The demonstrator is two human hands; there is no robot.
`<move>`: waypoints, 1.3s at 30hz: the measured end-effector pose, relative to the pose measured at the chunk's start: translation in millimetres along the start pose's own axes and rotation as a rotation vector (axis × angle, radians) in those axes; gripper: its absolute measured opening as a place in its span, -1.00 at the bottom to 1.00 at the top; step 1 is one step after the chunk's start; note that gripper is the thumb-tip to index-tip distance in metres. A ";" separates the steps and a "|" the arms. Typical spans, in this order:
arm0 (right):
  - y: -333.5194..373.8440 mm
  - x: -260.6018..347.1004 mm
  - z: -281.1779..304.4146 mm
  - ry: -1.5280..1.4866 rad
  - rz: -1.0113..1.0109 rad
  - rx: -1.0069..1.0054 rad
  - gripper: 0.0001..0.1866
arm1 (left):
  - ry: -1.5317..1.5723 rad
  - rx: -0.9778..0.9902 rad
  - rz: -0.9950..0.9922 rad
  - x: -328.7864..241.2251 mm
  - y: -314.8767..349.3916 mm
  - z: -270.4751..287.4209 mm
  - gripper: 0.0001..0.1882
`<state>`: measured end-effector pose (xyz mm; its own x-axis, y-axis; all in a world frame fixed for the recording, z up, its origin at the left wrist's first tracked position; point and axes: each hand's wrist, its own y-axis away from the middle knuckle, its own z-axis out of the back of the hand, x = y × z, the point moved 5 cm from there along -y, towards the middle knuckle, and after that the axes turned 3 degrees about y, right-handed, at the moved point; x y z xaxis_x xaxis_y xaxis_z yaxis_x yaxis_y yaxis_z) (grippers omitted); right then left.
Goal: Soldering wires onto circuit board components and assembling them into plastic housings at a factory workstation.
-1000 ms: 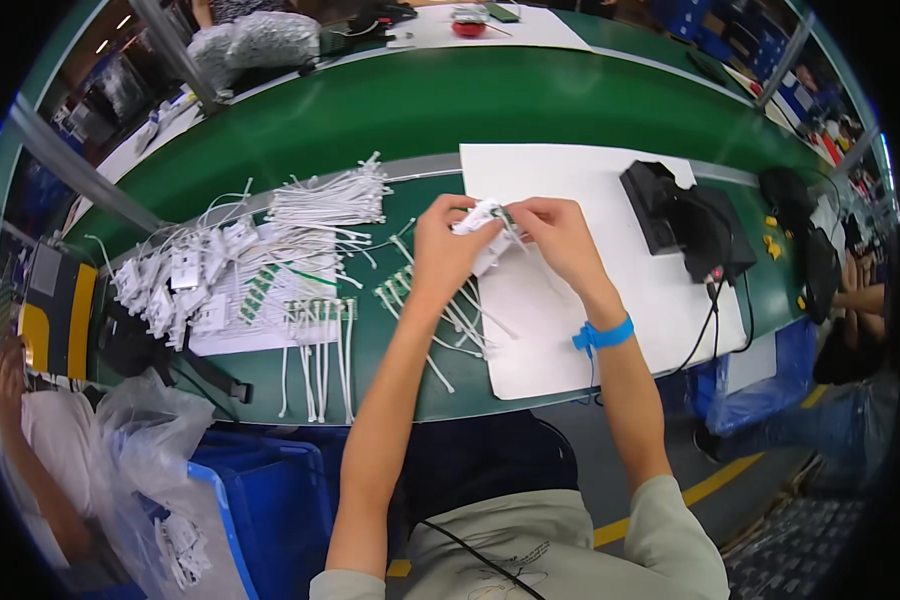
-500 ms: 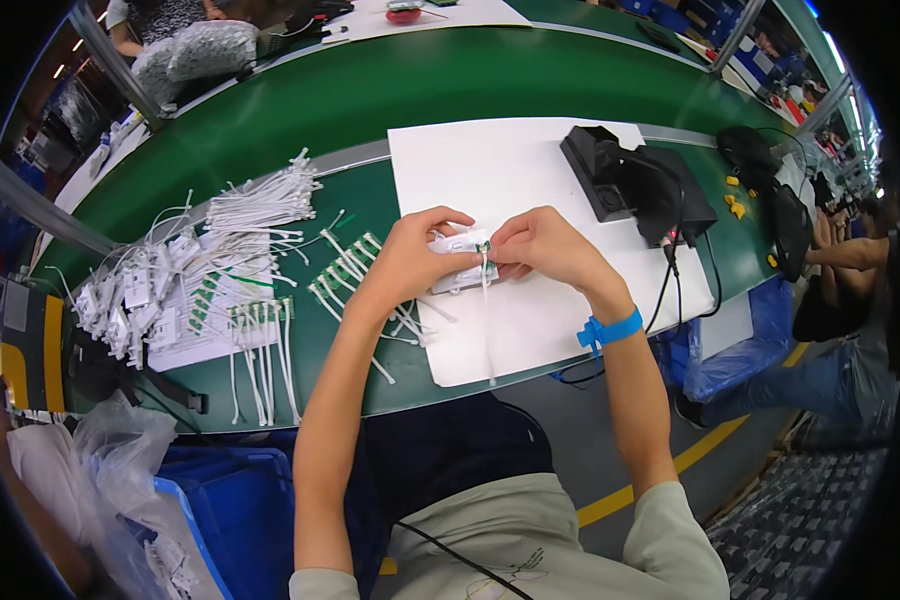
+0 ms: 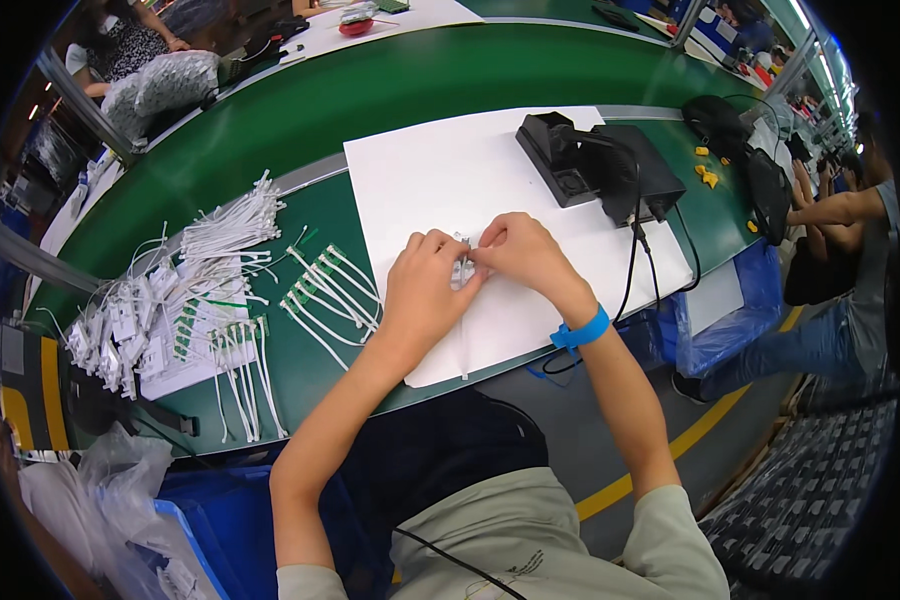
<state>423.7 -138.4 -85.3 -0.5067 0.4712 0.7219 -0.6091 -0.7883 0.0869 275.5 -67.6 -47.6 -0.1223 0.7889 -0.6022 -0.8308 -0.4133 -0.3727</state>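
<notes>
Between my hands is a small white plastic housing (image 3: 460, 270), mostly covered by my fingers, over a white sheet (image 3: 560, 330). A white cable (image 3: 465, 345) runs down from it toward the sheet's near edge. My left hand (image 3: 422, 285) is closed round the housing's left side. My right hand (image 3: 522, 258) pinches at its upper right; what lies between those fingertips is too small to make out. Left of the sheet lie several white cables with small green circuit boards (image 3: 327, 258), and a second such group (image 3: 238, 335) lies farther left.
Beyond them are a bundle of white cables (image 3: 238, 222) and a heap of white housings (image 3: 120, 325). A black device (image 3: 620, 165) with cords stands at the sheet's far right, near yellow pieces (image 3: 707, 176). A green conveyor (image 3: 370, 95) runs behind. Blue bins flank the table; other people sit nearby.
The whole view has shifted, moving the table contents leftward. My left hand has turned and now covers more of the housing. My right fingers remain pinched at it.
</notes>
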 end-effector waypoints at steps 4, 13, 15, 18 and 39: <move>7.5 -1.9 -1.8 -0.049 -0.056 -0.008 -0.78 | -0.041 -0.021 0.046 -2.4 3.6 -2.6 -0.73; 33.9 -15.2 2.9 -0.428 0.011 -0.254 -0.82 | -0.085 -0.003 0.007 1.9 5.2 -2.6 -0.80; 33.8 -15.8 11.8 -0.568 0.074 -0.420 -0.68 | -0.073 -0.013 0.012 0.8 5.8 -4.3 -0.81; 28.5 -18.5 28.2 -0.783 0.113 -0.605 -0.38 | -0.080 -0.027 0.030 0.1 7.5 -4.2 -0.80; -42.9 -23.8 99.4 -0.003 0.018 -1.129 -0.81 | 0.007 0.007 -0.026 8.2 9.4 3.2 -0.76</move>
<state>522.5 -155.1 -38.0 -0.5203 0.4616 0.7185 -0.8052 0.0151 -0.5928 264.9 -63.6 -53.9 -0.0967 0.7960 -0.5975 -0.8376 -0.3894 -0.3833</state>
